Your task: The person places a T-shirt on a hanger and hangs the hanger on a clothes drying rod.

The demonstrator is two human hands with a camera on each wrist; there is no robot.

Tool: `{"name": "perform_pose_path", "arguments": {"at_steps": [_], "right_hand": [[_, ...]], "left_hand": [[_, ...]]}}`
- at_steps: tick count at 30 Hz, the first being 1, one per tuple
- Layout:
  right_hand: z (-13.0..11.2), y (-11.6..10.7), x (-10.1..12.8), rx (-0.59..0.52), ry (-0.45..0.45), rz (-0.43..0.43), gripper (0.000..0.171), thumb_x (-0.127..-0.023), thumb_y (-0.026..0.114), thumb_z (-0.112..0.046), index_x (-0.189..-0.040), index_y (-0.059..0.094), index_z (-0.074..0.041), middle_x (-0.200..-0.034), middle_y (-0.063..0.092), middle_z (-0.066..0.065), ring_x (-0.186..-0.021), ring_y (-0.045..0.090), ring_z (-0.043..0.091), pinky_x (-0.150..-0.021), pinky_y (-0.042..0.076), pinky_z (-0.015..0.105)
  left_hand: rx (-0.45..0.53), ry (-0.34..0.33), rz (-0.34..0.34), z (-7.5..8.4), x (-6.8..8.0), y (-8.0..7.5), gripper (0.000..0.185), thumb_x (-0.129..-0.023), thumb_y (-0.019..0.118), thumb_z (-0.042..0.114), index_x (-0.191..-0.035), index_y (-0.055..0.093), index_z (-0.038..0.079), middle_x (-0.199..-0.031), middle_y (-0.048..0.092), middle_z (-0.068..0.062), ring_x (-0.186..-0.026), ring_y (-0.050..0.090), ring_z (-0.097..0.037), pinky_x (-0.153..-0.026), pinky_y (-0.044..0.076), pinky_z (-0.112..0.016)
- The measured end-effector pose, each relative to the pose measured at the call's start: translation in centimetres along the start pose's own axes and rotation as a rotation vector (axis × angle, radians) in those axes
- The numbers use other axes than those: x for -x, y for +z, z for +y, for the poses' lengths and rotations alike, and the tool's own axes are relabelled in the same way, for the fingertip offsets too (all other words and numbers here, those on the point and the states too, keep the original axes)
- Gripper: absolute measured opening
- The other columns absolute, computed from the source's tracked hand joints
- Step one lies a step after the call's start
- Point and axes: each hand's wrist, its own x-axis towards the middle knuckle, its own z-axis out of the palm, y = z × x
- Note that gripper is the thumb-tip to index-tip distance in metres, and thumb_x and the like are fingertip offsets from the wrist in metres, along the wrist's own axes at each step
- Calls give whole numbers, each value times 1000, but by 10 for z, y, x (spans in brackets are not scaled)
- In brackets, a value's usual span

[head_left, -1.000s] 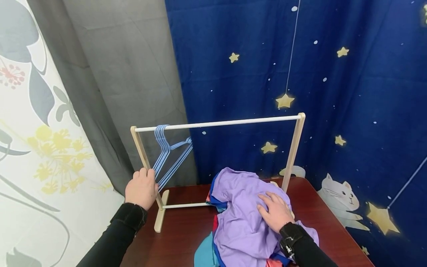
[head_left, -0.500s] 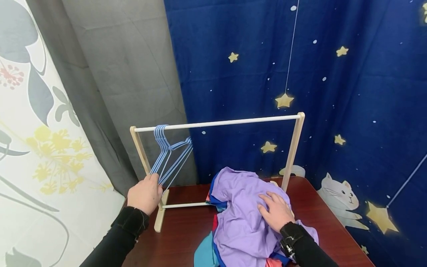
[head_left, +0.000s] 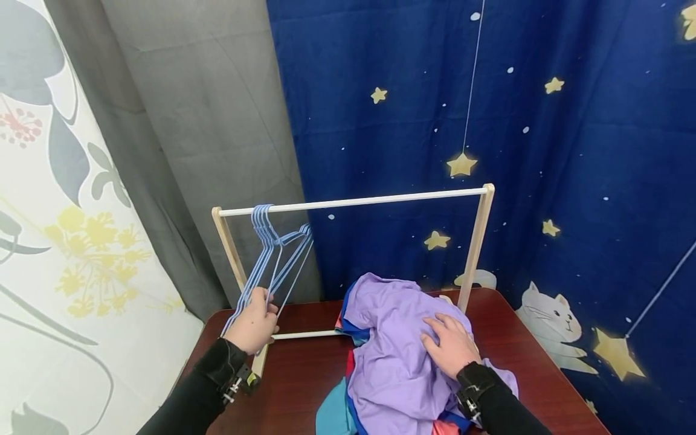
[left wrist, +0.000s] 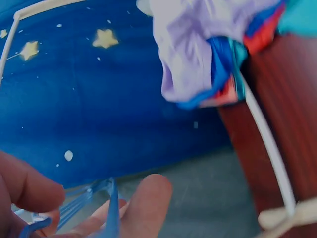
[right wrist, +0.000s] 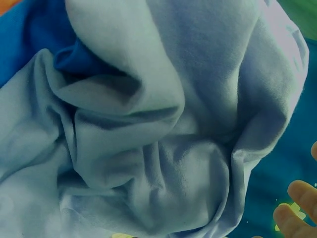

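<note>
Several blue clothes hangers hang bunched at the left end of the rack's white rail. My left hand is at their lower part, fingers curled about the front hanger, which is swung apart from the others. In the left wrist view, blue hanger wire passes between the thumb and fingers. My right hand rests with spread, relaxed fingers on a crumpled lavender garment. That garment tops a heap with blue, red and teal cloth under it; much of the heap is hidden.
The wooden rack stands on a dark red-brown table, its white top rail spanning above the heap. A lower white bar runs behind the clothes. Grey and starry blue curtains hang behind the table.
My left hand has moved right and downward from beside the rack's left post, drawing the front hanger away from the bunch. The right hand stays on the lavender garment.
</note>
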Motion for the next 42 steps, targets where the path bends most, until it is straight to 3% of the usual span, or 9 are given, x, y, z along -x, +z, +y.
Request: {"name": "perform_pose_path", "arguments": {"at_steps": [3, 7, 16, 22, 33, 42], "right_hand": [[-1, 0, 0, -11, 9, -8, 42, -96, 66, -33, -133, 66, -14, -144, 53, 19, -136, 42, 42, -103, 31, 72], [-1, 1, 1, -19, 14, -16, 41, -96, 65, -33, -133, 67, -16, -144, 53, 19, -136, 42, 43, -102, 31, 73], [2, 2, 4, -27, 14, -11, 42, -97, 65, -33, -135, 66, -15, -144, 53, 19, -135, 42, 43, -102, 32, 72], [2, 4, 6, -31, 13, -5, 44, -96, 65, -33, -135, 65, -13, -143, 54, 19, -134, 44, 43, -100, 34, 71], [2, 4, 7, -46, 29, -13, 44, -97, 63, -33, -137, 64, -13, -144, 53, 19, -135, 43, 43, -101, 33, 71], [6, 9, 8, -66, 10, -4, 43, -97, 64, -29, -135, 65, -9, -141, 54, 23, -133, 44, 45, -104, 35, 67]], "left_hand": [[113, -46, -45, 0, 1, 5, 35, -98, 38, -6, -131, 29, 4, -120, 51, -27, -80, 67, -26, -59, 57, -39], [153, -84, -36, 0, 1, 10, 46, -97, 36, -8, -140, 27, 7, -122, 50, -26, -75, 67, -24, -55, 56, -39], [50, -25, 33, 0, -1, 8, 42, -103, 44, 7, -143, 31, 6, -105, 57, -14, -65, 61, -18, -47, 49, -36], [21, -3, 54, 1, 0, 3, 47, -102, 54, 11, -144, 33, 3, -103, 62, -13, -65, 61, -18, -51, 48, -36], [-28, 51, 88, 6, -1, -2, 49, -102, 53, 12, -146, 32, 2, -101, 65, -12, -64, 62, -16, -58, 49, -34], [-25, 66, 126, 1, 14, 1, 50, -102, 54, 12, -145, 33, 0, -106, 62, -12, -68, 63, -14, -67, 49, -34]]}}
